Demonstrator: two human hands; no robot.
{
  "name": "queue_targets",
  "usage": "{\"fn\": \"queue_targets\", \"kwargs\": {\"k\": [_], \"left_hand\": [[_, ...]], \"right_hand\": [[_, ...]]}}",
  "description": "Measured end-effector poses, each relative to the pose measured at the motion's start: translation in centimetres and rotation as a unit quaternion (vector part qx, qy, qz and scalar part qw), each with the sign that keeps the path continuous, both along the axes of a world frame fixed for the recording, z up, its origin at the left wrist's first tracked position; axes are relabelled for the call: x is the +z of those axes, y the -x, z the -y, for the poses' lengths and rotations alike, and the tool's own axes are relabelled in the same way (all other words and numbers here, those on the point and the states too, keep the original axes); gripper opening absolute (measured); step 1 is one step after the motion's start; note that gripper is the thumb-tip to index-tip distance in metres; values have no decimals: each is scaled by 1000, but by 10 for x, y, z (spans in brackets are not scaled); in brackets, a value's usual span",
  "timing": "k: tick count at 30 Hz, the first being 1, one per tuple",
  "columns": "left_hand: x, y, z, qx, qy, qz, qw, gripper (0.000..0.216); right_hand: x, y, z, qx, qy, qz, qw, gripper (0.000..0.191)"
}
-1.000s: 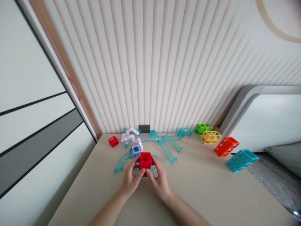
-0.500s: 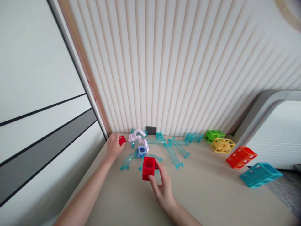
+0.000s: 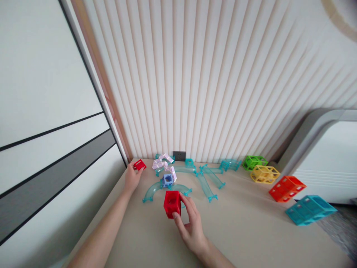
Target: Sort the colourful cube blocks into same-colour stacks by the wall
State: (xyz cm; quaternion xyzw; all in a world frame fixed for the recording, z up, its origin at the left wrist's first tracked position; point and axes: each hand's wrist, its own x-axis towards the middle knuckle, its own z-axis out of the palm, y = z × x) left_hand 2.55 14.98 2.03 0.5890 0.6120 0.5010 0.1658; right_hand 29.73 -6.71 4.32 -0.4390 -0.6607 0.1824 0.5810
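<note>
Reckoning clock directions from the right hand's block, with 12 toward the ribbed wall (image 3: 181, 93): holding a red block (image 3: 172, 204) between thumb and fingers of the right hand (image 3: 192, 225), at the near middle of the table (image 3: 245, 227), with a round opening in its upper face. No longer cupped from both sides as a second ago; now steadied one-handed. Reaching out to 11 o'clock with the left hand (image 3: 131, 178), and grasping a second red piece (image 3: 140, 165) by the fingertips near the table's far-left corner. Tipped since half a second ago, to judge by the face now turned into view; cannot tell whether lifted. Judged from this, gone from handling one block two-handed to having one red piece per hand, well apart. Leaving untouched a blue cube (image 3: 167, 180) and a lilac zigzag piece (image 3: 164, 162) at 12, clear teal tracks (image 3: 206, 187) from 10 round to 2, and coloured frames (image 3: 287, 188) toward 2 and 3.
</note>
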Motion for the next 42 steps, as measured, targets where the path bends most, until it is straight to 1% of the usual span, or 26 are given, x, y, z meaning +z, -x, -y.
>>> {"fn": "queue_targets", "kwargs": {"k": [3,7,10,12,14,16,18,22,25,29,31,34,37,39,42], "left_hand": [[9,-9,14,-32,-40,68,996,55],[18,-39,45,-123,-77,138,980,56],[18,-66,66,-199,-78,165,963,57],[16,-81,74,-253,-79,172,949,58],[13,-91,80,-293,-90,170,937,58],[9,-95,85,-321,-102,159,928,58],[6,-96,94,-348,-97,153,920,59],[5,-92,114,-391,-39,171,904,56],[12,-90,123,-408,-28,177,895,51],[19,-93,127,-434,-44,190,879,46],[19,-97,130,-435,-32,212,875,48],[17,-108,136,-416,3,298,859,62],[17,-122,144,-391,35,365,844,76],[19,-131,147,-361,65,380,849,81],[23,-139,150,-314,97,394,858,80]], "right_hand": [[-2,0,-2,-19,8,-26,999,46],[-9,-1,-8,-59,33,-72,995,42],[-10,-6,-14,-70,53,-111,990,40],[-5,-11,-17,-68,60,-126,988,37],[1,-17,-20,-67,62,-132,987,36],[6,-23,-22,-70,67,-130,987,36],[10,-27,-24,-67,79,-124,987,35],[11,-26,-24,-22,113,-111,987,35],[9,-20,-22,10,133,-98,986,37],[5,-12,-19,14,160,-94,983,38],[2,-10,-19,16,171,-98,980,38],[-4,-7,-19,15,178,-128,976,38],[-11,-4,-20,-4,179,-175,968,45],[-15,-3,-21,-12,187,-192,963,51],[-18,-3,-21,-12,199,-193,961,57]]}}
